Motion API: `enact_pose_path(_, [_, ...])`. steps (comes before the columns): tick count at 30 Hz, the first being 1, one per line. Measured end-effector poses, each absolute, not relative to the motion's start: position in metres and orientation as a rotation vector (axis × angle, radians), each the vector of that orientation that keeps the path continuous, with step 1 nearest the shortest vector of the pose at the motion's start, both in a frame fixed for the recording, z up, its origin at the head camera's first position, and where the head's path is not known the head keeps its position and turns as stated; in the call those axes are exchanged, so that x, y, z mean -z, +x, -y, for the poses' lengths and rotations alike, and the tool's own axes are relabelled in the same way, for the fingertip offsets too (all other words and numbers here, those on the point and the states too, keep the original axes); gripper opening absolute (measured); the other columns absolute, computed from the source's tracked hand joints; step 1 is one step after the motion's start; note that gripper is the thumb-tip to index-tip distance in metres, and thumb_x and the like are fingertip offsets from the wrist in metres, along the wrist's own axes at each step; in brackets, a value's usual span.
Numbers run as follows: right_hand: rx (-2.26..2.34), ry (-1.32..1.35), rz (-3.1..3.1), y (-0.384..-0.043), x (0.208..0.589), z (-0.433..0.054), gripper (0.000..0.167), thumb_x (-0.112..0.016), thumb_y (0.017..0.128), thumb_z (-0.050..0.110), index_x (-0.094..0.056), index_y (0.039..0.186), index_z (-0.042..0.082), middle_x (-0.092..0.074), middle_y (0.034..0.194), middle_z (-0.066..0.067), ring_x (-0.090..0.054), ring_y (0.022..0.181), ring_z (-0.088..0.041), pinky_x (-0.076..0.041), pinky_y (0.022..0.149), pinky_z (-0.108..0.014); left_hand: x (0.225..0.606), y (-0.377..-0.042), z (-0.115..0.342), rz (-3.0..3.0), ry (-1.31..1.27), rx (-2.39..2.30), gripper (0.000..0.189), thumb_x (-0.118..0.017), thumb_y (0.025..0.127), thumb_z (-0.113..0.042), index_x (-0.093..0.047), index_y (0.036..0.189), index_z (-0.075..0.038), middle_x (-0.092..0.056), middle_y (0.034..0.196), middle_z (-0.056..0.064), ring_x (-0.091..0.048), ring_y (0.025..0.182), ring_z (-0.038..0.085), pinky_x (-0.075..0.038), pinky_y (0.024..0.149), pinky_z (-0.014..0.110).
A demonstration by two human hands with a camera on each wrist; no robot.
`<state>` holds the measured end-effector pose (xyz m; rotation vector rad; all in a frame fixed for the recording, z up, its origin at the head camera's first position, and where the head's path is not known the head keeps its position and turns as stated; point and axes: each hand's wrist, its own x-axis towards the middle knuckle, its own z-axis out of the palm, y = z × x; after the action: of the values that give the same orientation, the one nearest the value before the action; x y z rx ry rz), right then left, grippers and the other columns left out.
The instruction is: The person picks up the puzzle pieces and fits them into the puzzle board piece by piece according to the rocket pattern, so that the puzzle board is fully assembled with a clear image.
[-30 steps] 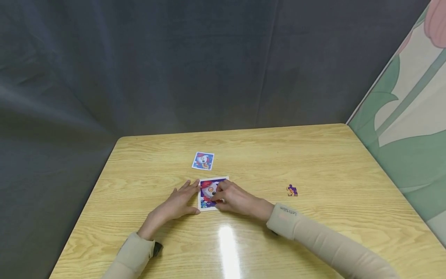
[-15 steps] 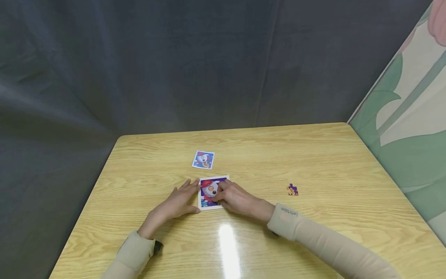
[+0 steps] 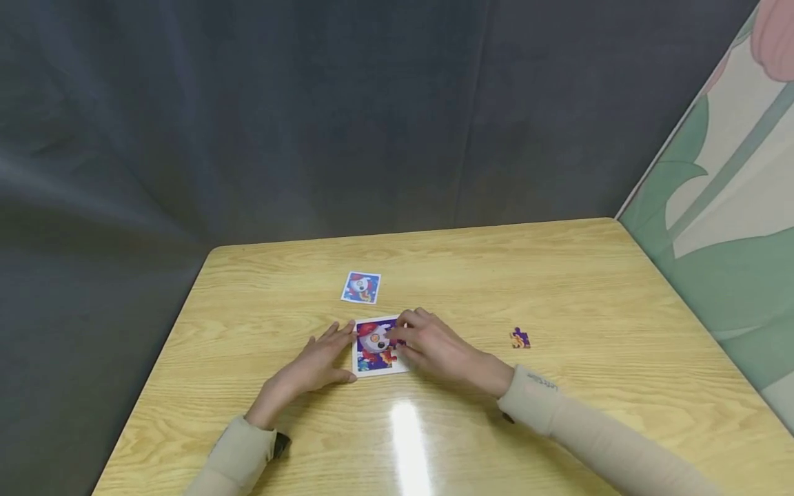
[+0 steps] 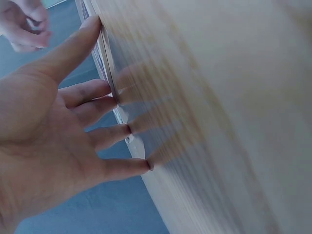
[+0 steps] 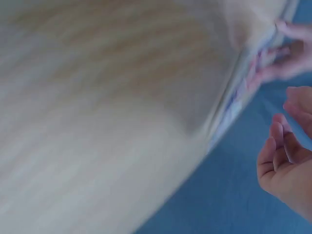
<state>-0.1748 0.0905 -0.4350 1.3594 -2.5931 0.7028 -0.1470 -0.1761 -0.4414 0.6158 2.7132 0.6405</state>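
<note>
A small square jigsaw puzzle (image 3: 372,344) in a white frame lies on the table, showing a white and red cartoon figure on purple. Its lower right corner is bare white. My left hand (image 3: 318,359) rests along the left edge with fingers spread straight; the left wrist view shows its fingertips down at that edge. Over the right side of the puzzle hovers my right hand (image 3: 443,348), its fingers loosely bent. In the right wrist view, the right hand (image 5: 287,163) has a gap between thumb and fingers and nothing in it. One loose puzzle piece (image 3: 520,337), purple and orange, lies to the right.
Behind the puzzle lies a small picture card (image 3: 361,287) with the same figure. The wooden table (image 3: 298,269) ends at a dark curtain (image 3: 347,124) at the back. A floral-patterned cloth (image 3: 738,220) hangs along the right side.
My right hand has drawn up and to the right from the puzzle's lower part, its fingers loosening. The orange pieces and bare corner now show. The left hand has stayed in place.
</note>
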Motion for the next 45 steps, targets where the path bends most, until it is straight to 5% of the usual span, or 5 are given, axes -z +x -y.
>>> enact_pose_path(7, [-0.714, 1.175, 2.645, -0.183, 0.431, -0.177, 0.049, -0.075, 0.083, 0.010, -0.058, 0.129, 0.002, -0.062, 0.119, -0.011, -0.058, 0.107, -0.025, -0.052, 0.090, -0.042, 0.439, -0.145, 0.175, -2.720, 0.595, -0.654, 0.070, -0.074, 0.084, -0.026, -0.044, 0.141, 0.002, -0.023, 0.157, 0.013, -0.014, 0.144, 0.039, -0.013, 0.105, 0.073])
enact_pose_path(16, [-0.807, 0.981, 2.915, -0.171, 0.443, -0.270, 0.056, -0.076, 0.083, 0.023, -0.057, 0.128, -0.004, -0.060, 0.122, -0.017, -0.058, 0.106, -0.033, -0.050, 0.087, -0.052, 0.439, -0.145, 0.179, -2.730, 0.600, -0.609, 0.073, -0.074, 0.083, -0.028, -0.043, 0.142, 0.001, -0.021, 0.157, 0.012, -0.012, 0.144, 0.039, -0.014, 0.105, 0.073])
enact_pose_path(29, [-0.811, 0.829, 2.819, -0.169, 0.455, -0.266, 0.031, -0.078, 0.077, 0.003, -0.065, 0.103, -0.008, -0.059, 0.099, -0.013, -0.062, 0.084, -0.023, -0.057, 0.070, -0.032, 0.438, -0.148, 0.174, -2.722, 0.620, -0.627, 0.074, -0.074, 0.083, -0.029, -0.042, 0.143, 0.000, -0.019, 0.158, 0.011, -0.011, 0.145, 0.038, -0.011, 0.106, 0.073])
enact_pose_path(37, [-0.732, 0.843, 2.825, -0.171, 0.461, -0.254, 0.032, -0.081, 0.078, 0.018, -0.067, 0.099, 0.000, -0.060, 0.095, -0.004, -0.056, 0.082, -0.014, -0.054, 0.071, -0.032, 0.437, -0.149, 0.175, -2.713, 0.608, -0.625, 0.073, -0.074, 0.084, -0.028, -0.043, 0.143, 0.001, -0.020, 0.158, 0.012, -0.011, 0.145, 0.039, -0.012, 0.106, 0.073])
enact_pose_path(45, [-0.721, 1.101, 2.673, -0.166, 0.457, -0.172, 0.038, -0.084, 0.074, 0.029, -0.069, 0.099, 0.004, -0.064, 0.088, 0.001, -0.057, 0.076, -0.008, -0.052, 0.065, -0.022, 0.443, -0.147, 0.176, -2.696, 0.601, -0.660, 0.072, -0.074, 0.083, -0.027, -0.044, 0.142, 0.001, -0.020, 0.158, 0.013, -0.012, 0.144, 0.040, -0.011, 0.105, 0.074])
